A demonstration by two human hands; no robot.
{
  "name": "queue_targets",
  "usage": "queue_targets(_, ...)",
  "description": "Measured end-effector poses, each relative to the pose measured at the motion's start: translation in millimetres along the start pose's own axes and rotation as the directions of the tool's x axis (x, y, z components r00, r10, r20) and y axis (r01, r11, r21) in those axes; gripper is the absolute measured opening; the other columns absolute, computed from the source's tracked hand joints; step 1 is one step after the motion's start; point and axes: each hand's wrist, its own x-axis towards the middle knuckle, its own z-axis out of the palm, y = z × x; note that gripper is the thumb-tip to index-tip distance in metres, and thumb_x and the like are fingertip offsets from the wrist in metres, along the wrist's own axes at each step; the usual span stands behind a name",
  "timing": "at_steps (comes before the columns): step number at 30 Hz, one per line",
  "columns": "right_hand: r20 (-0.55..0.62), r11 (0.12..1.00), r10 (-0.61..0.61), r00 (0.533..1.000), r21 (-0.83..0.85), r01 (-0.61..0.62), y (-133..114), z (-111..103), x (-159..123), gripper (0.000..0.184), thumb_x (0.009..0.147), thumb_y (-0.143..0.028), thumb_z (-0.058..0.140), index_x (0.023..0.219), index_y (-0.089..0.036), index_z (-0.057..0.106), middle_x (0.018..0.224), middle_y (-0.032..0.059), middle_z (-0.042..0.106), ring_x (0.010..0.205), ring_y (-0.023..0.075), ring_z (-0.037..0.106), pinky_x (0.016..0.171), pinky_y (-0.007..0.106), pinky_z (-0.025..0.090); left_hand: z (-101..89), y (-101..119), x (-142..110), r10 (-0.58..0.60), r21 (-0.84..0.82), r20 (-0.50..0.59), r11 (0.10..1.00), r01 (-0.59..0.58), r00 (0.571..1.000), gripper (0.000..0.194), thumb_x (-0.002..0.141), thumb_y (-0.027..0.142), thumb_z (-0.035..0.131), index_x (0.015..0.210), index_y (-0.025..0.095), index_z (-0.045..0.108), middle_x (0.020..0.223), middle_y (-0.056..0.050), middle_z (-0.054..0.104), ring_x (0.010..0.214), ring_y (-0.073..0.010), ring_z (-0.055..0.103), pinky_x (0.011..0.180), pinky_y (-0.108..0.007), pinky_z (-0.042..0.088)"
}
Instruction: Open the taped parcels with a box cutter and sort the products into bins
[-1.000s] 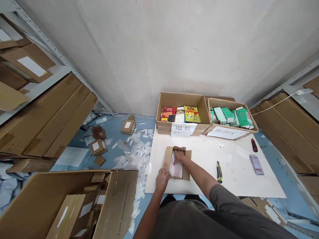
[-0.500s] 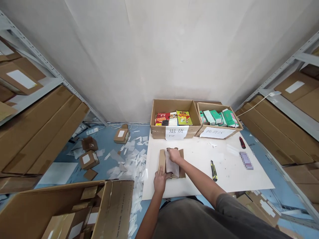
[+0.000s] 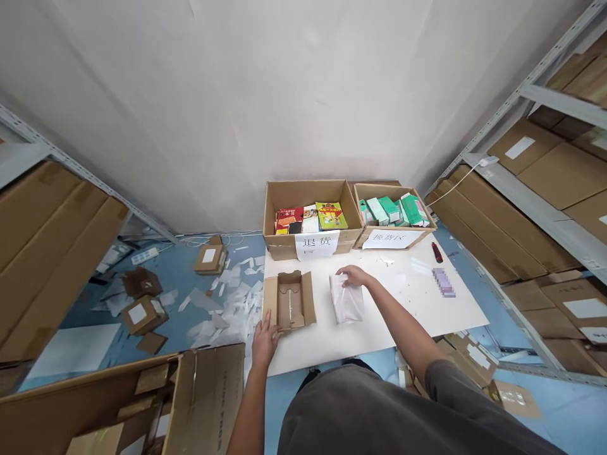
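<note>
While 1 hand grips the wrapped packet, fingers curl.

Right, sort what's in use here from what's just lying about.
In use:
Open carton, touched by the left hand
Wrapped packet, held by the right hand
White table
Perhaps the box of books and box of green packs

Apparently lying about:
Red cutter
Paper scraps on the floor
Power strip
</note>
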Motion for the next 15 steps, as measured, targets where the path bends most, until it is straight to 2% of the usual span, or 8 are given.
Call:
queue_targets(2,0.134,0.999,0.003,0.991,-0.046,0.003,15,26,6,0.053,0.065,-0.014,0.083,0.115,-0.028,0.079,0.106,-0.0002,0.077,0.098,0.0242,0.068,0.088,0.03,0.047,-5.9,2,-2,-0.035,0.03,0.005,0.999,0.034,0.999,0.018,0.09,0.028,0.062,0.099,0.027,0.077,0.165,-0.006,0.042,0.148,-0.0379,0.04,0.12,-0.059,0.035)
queue_targets(4,0.182,0.992,0.052,0.982,-0.119,-0.031,27,54,10,0.059,0.067,-0.011,0.081,0.122,-0.03,0.076,0.122,0.0033,0.074,0.117,0.0286,0.063,0.1,0.036,0.044,-13.7,7,-8,-0.107,0.078,-0.036,0.991,0.109,0.994,0.031,0.09,0.028,0.062,0.118,0.028,0.074,0.166,-0.007,0.038,0.156,-0.0422,0.024,0.121,-0.069,0.026)
queue_targets(6,0.104,0.978,0.11,0.988,-0.187,-0.089,37,81,6,0.07,0.07,-0.008,0.076,0.136,-0.03,0.067,0.144,0.0088,0.062,0.137,0.0331,0.048,0.112,0.045,0.035,-20.0,18,-19,-0.183,0.102,-0.116,0.976,0.195,0.976,0.05,0.091,0.03,0.061,0.141,0.027,0.061,0.168,-0.009,0.034,0.158,-0.0444,0.011,0.12,-0.076,0.017)
queue_targets(8,-0.05,0.968,0.14,0.989,-0.201,-0.147,46,102,-5,0.076,0.076,-0.008,0.069,0.149,-0.026,0.055,0.157,0.0135,0.047,0.147,0.0335,0.034,0.118,0.049,0.027,-18.2,38,-32,-0.228,0.065,-0.19,0.968,0.244,0.955,0.058,0.093,0.032,0.059,0.15,0.024,0.052,0.165,-0.012,0.039,0.158,-0.0428,0.016,0.122,-0.072,0.019)
queue_targets(10,-0.206,0.965,0.183,0.961,-0.151,-0.216,53,121,-21,0.068,0.085,-0.014,0.064,0.152,-0.021,0.051,0.159,0.0157,0.042,0.147,0.0314,0.033,0.118,0.044,0.029,-2.2,68,-41,-0.219,-0.035,-0.181,0.976,0.216,0.959,0.052,0.095,0.034,0.056,0.146,0.023,0.056,0.152,-0.014,0.055,0.151,-0.0383,0.035,0.123,-0.061,0.03)
queue_targets(11,-0.248,0.962,0.216,0.944,-0.109,-0.249,55,130,-31,0.062,0.089,-0.019,0.063,0.15,-0.02,0.052,0.157,0.0165,0.043,0.144,0.031,0.036,0.116,0.042,0.032,11.5,87,-43,-0.18,-0.107,-0.128,0.98,0.166,0.975,0.045,0.096,0.034,0.054,0.139,0.024,0.062,0.141,-0.013,0.062,0.143,-0.0352,0.047,0.121,-0.055,0.037)
queue_targets(13,-0.261,0.951,0.289,0.921,-0.035,-0.308,56,150,-49,0.057,0.09,-0.029,0.065,0.145,-0.019,0.055,0.153,0.0169,0.047,0.14,0.0319,0.041,0.113,0.041,0.037,47.7,126,-39,-0.038,-0.27,0.061,0.961,0.053,0.997,0.036,0.098,0.034,0.05,0.129,0.028,0.068,0.126,-0.01,0.07,0.127,-0.0289,0.061,0.113,-0.044,0.047)
queue_targets(15,-0.215,0.938,0.337,0.917,-0.011,-0.347,54,173,-63,0.06,0.087,-0.034,0.072,0.143,-0.021,0.055,0.154,0.0168,0.045,0.141,0.034,0.04,0.112,0.043,0.04,88.4,159,-23,0.036,-0.406,0.202,0.913,0.051,0.979,0.036,0.097,0.03,0.048,0.127,0.029,0.068,0.119,-0.008,0.073,0.116,-0.0252,0.065,0.107,-0.04,0.051)
